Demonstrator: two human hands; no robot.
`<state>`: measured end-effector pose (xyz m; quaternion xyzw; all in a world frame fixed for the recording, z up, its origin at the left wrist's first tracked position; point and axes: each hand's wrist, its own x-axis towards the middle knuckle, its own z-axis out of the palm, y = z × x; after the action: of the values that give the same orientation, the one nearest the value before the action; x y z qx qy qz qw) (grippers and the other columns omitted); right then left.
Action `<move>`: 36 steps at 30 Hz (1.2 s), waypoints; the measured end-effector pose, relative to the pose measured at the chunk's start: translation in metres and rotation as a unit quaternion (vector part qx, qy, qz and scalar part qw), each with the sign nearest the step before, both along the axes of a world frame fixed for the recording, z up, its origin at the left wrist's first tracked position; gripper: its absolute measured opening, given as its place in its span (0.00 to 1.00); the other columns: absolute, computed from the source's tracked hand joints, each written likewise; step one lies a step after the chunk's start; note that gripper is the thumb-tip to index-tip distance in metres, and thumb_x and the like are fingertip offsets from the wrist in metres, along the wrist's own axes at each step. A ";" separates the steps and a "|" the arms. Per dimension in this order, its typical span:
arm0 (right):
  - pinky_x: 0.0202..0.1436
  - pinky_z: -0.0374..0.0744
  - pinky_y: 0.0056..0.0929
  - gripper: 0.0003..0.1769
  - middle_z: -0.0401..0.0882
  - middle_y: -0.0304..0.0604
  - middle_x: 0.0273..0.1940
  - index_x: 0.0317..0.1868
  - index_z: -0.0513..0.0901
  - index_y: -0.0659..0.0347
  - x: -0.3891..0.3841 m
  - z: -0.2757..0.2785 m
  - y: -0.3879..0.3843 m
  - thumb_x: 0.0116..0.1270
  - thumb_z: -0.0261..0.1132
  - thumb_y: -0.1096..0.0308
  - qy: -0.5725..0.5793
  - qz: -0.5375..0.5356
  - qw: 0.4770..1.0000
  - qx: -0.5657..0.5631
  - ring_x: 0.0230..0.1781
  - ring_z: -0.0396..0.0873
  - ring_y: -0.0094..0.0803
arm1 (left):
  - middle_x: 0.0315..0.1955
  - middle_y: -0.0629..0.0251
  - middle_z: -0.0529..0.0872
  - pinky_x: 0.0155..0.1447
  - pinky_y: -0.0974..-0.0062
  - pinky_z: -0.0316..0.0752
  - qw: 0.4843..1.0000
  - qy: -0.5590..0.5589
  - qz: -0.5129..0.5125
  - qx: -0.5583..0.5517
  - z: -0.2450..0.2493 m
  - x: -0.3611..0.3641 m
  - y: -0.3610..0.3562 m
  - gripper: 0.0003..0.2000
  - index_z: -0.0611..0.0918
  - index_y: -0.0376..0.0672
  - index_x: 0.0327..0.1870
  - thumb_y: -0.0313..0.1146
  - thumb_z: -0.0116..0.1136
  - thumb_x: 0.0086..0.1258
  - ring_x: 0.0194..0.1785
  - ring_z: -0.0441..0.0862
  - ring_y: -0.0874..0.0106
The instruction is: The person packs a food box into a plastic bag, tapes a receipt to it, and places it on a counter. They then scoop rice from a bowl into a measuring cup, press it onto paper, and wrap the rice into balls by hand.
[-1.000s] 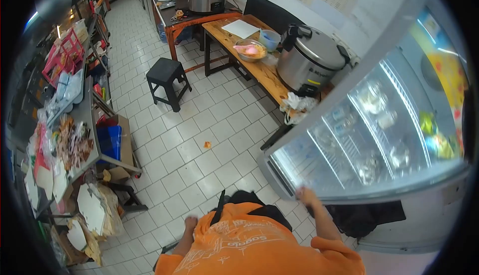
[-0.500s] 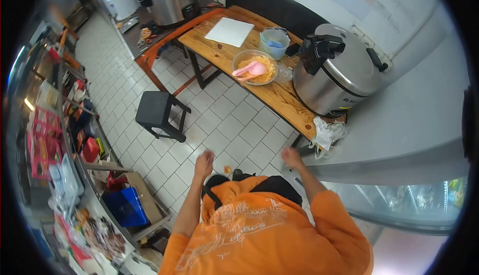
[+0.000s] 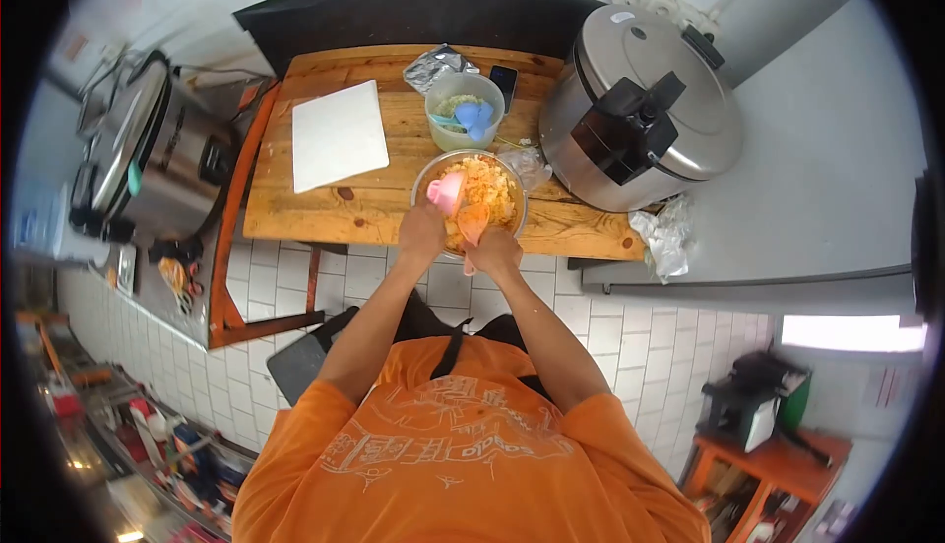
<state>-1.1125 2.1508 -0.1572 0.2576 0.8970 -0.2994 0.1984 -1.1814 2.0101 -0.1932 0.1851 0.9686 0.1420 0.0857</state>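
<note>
A round bowl of orange-yellow rice stands at the front edge of the wooden table. My left hand is closed at the bowl's left side, on the pink scoop that lies over the rice. At the near rim, my right hand is closed round the handle of an orange spoon, whose head rests on the rice. Just behind the bowl is a translucent tub with pale green contents and a blue item in it.
A white board lies at the table's left. The large steel cooker stands at the right, near crumpled plastic. Foil and a phone lie behind the tub. Another cooker is at far left; a dark stool is below.
The view has turned and come up to the table. My hands, earlier apart over the floor, are now at the bowl, closed on the pink scoop and the orange spoon.
</note>
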 end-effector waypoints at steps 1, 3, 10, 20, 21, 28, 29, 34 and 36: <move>0.49 0.83 0.43 0.23 0.87 0.55 0.46 0.44 0.88 0.66 -0.007 0.004 -0.008 0.60 0.69 0.52 -0.025 0.035 0.998 0.037 0.48 0.87 0.45 | 0.37 0.43 0.88 0.43 0.52 0.82 0.997 -0.027 0.055 0.036 0.009 -0.003 -0.014 0.18 0.77 0.29 0.55 0.33 0.56 0.70 0.37 0.86 0.45; 0.49 0.84 0.43 0.23 0.87 0.56 0.47 0.44 0.87 0.68 -0.012 0.003 -0.020 0.59 0.70 0.54 -0.064 0.059 0.994 0.069 0.48 0.87 0.46 | 0.37 0.41 0.87 0.43 0.50 0.80 0.995 -0.026 0.038 0.092 0.003 -0.012 -0.032 0.18 0.76 0.29 0.55 0.33 0.55 0.70 0.37 0.86 0.43; 0.51 0.85 0.44 0.16 0.86 0.60 0.46 0.44 0.86 0.69 -0.018 0.024 0.028 0.60 0.67 0.66 -0.086 0.031 0.994 0.061 0.50 0.87 0.47 | 0.37 0.36 0.85 0.43 0.46 0.78 0.979 0.024 0.100 0.175 -0.007 -0.027 -0.029 0.14 0.70 0.30 0.50 0.25 0.55 0.67 0.40 0.85 0.40; 0.46 0.86 0.42 0.11 0.88 0.53 0.40 0.44 0.86 0.67 -0.049 0.000 0.032 0.64 0.64 0.70 -0.023 0.153 0.945 0.289 0.41 0.88 0.51 | 0.29 0.29 0.81 0.40 0.40 0.74 0.933 -0.108 0.055 0.339 -0.055 -0.044 -0.041 0.16 0.67 0.28 0.52 0.21 0.52 0.63 0.35 0.79 0.32; 0.38 0.87 0.37 0.08 0.88 0.53 0.40 0.38 0.87 0.66 -0.059 -0.008 0.035 0.64 0.63 0.72 0.037 0.140 0.956 0.255 0.39 0.89 0.45 | 0.29 0.29 0.81 0.39 0.41 0.74 0.931 -0.135 0.033 0.337 -0.055 -0.047 -0.045 0.17 0.67 0.28 0.53 0.20 0.51 0.63 0.35 0.80 0.32; 0.38 0.87 0.38 0.13 0.77 0.51 0.43 0.47 0.83 0.69 -0.031 -0.030 -0.044 0.62 0.64 0.75 -0.012 0.309 0.903 0.298 0.33 0.86 0.48 | 0.31 0.30 0.81 0.41 0.44 0.75 0.918 -0.112 0.132 0.357 -0.050 -0.040 -0.032 0.16 0.68 0.27 0.53 0.23 0.53 0.67 0.38 0.80 0.33; 0.41 0.87 0.38 0.17 0.77 0.53 0.45 0.52 0.81 0.68 -0.020 -0.037 -0.044 0.62 0.63 0.76 -0.001 0.282 0.915 0.288 0.36 0.85 0.49 | 0.31 0.30 0.81 0.41 0.44 0.75 0.917 -0.116 0.132 0.357 -0.051 -0.039 -0.032 0.16 0.68 0.27 0.53 0.23 0.53 0.67 0.38 0.80 0.33; 0.49 0.85 0.41 0.19 0.79 0.59 0.53 0.55 0.76 0.72 -0.017 0.029 0.003 0.63 0.63 0.78 0.078 0.236 0.960 0.128 0.44 0.84 0.51 | 0.39 0.39 0.85 0.38 0.53 0.80 0.971 0.108 0.027 0.209 -0.001 -0.043 -0.061 0.23 0.67 0.28 0.65 0.30 0.55 0.74 0.35 0.84 0.40; 0.49 0.85 0.43 0.21 0.83 0.59 0.45 0.56 0.76 0.71 -0.018 0.053 0.011 0.61 0.65 0.77 -0.081 0.128 0.978 0.142 0.44 0.85 0.52 | 0.41 0.45 0.86 0.32 0.58 0.82 0.981 0.103 -0.002 0.162 0.046 -0.049 -0.052 0.28 0.65 0.29 0.71 0.31 0.58 0.73 0.35 0.87 0.49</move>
<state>-1.1303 2.1621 -0.1043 0.1893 0.9370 -0.1190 0.2686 -1.2305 1.9581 -0.1477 0.2116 0.9360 0.2775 -0.0454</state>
